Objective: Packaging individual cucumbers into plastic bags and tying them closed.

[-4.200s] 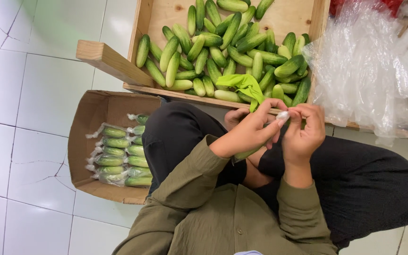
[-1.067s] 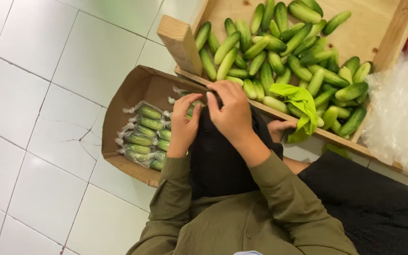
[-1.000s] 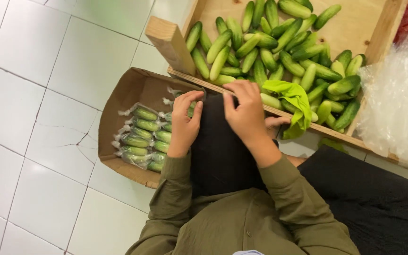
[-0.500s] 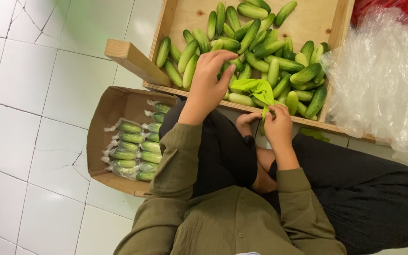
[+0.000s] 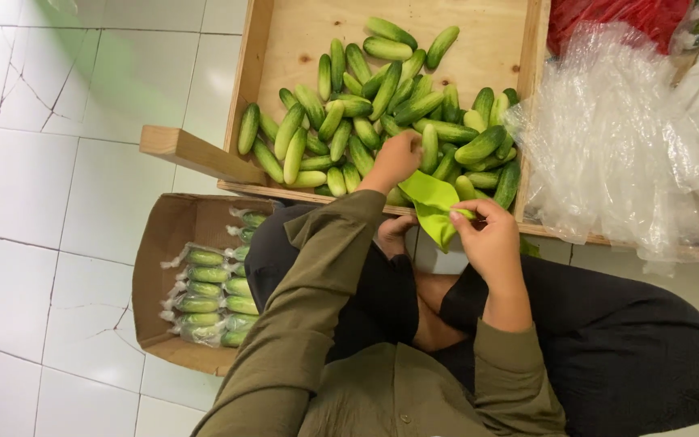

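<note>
A wooden crate (image 5: pixel 285 48) on the floor holds a pile of loose green cucumbers (image 5: pixel 341 129). My left hand (image 5: pixel 396 158) reaches into the near side of the pile, fingers curled down around a cucumber. To its right, my right hand (image 5: pixel 491 243) pinches the edge of a thin bright green plastic bag (image 5: pixel 430 202) that hangs over the crate's near rim. I sit cross-legged in dark trousers and an olive long-sleeved shirt.
A cardboard box (image 5: pixel 163 243) at my left knee holds several cucumbers sealed in clear bags (image 5: pixel 208 295). A heap of clear plastic bags (image 5: pixel 616 137) lies right of the crate, with something red (image 5: pixel 608 16) behind it. White floor tiles (image 5: pixel 58 162) stretch left.
About a second ago both hands were at the cardboard box. My left hand then moved up into the crate onto the cucumbers, and my right hand took up the green bag.
</note>
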